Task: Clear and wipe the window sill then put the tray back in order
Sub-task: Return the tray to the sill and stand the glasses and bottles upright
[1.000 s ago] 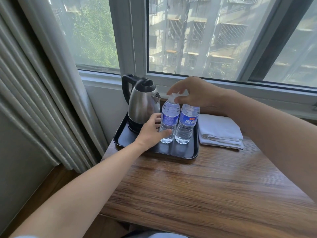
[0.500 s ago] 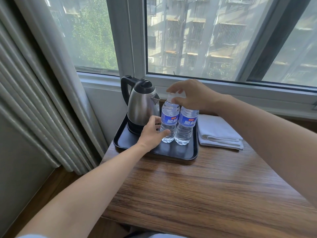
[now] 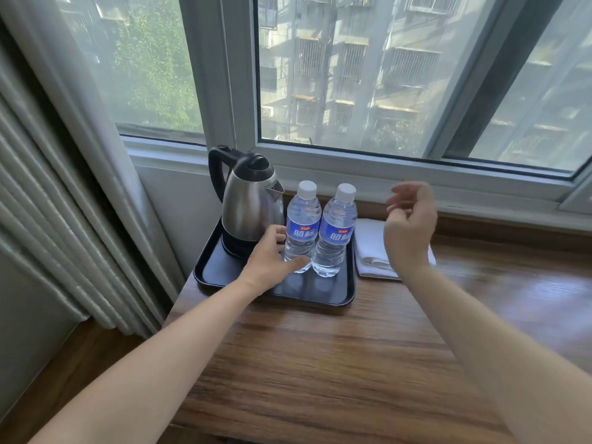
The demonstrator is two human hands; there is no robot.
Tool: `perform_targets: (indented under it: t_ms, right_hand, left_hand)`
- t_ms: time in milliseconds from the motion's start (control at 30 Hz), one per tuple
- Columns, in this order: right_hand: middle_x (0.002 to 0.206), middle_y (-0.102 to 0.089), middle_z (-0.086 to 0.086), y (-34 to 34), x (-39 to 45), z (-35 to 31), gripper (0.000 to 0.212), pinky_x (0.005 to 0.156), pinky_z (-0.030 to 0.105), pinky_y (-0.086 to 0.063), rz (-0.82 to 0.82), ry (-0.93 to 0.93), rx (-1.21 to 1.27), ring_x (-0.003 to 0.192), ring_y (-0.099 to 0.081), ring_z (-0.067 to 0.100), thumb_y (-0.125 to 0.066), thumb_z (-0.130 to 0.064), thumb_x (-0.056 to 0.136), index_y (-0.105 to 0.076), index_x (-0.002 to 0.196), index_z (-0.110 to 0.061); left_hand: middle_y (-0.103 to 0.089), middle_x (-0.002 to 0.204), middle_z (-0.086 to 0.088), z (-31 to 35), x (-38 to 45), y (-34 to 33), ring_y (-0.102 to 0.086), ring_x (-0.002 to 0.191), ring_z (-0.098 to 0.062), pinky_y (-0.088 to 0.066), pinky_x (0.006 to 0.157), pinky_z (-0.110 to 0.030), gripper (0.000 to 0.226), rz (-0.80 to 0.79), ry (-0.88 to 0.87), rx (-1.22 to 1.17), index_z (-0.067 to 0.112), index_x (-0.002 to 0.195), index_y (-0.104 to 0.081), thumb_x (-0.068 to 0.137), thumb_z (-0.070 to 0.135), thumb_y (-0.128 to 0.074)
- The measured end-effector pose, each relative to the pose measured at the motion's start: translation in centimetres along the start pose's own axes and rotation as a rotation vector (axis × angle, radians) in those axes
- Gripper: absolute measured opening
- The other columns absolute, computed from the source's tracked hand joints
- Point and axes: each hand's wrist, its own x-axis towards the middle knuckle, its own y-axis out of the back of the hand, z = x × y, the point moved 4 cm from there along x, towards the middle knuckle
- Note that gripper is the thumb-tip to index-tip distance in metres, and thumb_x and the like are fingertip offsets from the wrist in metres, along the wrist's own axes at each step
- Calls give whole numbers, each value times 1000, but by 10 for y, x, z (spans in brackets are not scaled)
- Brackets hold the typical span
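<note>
black tray [image 3: 333, 293] holds both bottles — left hand [image 3: 267, 262] grips one bottle [image 3: 301, 225], right hand [image 3: 408, 225] hangs loose.

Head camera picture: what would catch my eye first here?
Two water bottles with blue labels stand side by side on a black tray, beside a steel kettle. The left hand grips the left one low down; the right hand hangs in the air over a folded white towel.

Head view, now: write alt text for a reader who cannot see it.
A person's left hand holds the nearer of two water bottles standing beside a steel kettle on a black tray on a wooden sill. The right hand hovers empty above a folded white towel, by the window.
</note>
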Motion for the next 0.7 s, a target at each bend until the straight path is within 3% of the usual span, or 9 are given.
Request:
perform_targets:
  t_ms: [133,200,267,400,500,600,700]
  right_hand:
    - [113,-59,4,-15,-61,80,61,77,19,-49,-341,-329,-130,104,-60,23,-61,15,83,-48,134,-15]
    - [120,-58,-2,-26,-72,93,68,82,10,-47,-465,-324,-158,110,-60,11,-72,7,85,-44,144,-13]
    - [124,-63,-8,-35,-74,96,70,91,9,-47,-525,-277,-142,113,-61,-3,-79,0,84,-46,143,-16]
    - [124,-68,-18,-48,-74,98,62,97,13,-49,-553,-226,-108,116,-64,-5,-84,-3,83,-53,129,-32]
    - [117,-69,-22,-50,-74,104,59,95,15,-51,-490,-228,-163,109,-66,-7,-85,-8,84,-55,123,-39]
    - [113,-67,-27,-50,-78,105,58,92,14,-50,-433,-186,-207,106,-64,-10,-86,-10,82,-57,127,-33]
    - [117,-69,-18,-52,-82,107,59,97,32,-56,-371,-157,-232,110,-66,2,-86,-12,81,-59,131,-26]
  left_hand:
    - [-64,111,16,-6,-1,-9,-65,100,-2,-57,92,-39,78,72,0,54,30,120,-47,63,42,-99]
    - [-66,109,15,-8,0,-11,-67,98,-6,-58,91,-43,77,95,-9,86,33,117,-47,62,46,-98]
    - [-66,109,14,-9,1,-12,-68,97,-7,-58,90,-44,73,110,-15,100,33,116,-47,64,45,-97]
    - [-66,108,14,-9,0,-13,-67,95,-6,-58,90,-42,65,130,-41,116,30,118,-48,72,36,-94]
    - [-65,109,16,-10,0,-13,-66,94,2,-57,89,-32,60,119,-62,86,31,119,-49,77,29,-92]
    - [-65,112,19,-7,0,-13,-64,98,7,-53,90,-20,57,81,-74,47,35,120,-50,80,25,-90]
    - [-66,118,17,-8,2,-12,-66,106,1,-54,97,-24,58,59,-97,25,42,123,-50,82,25,-88]
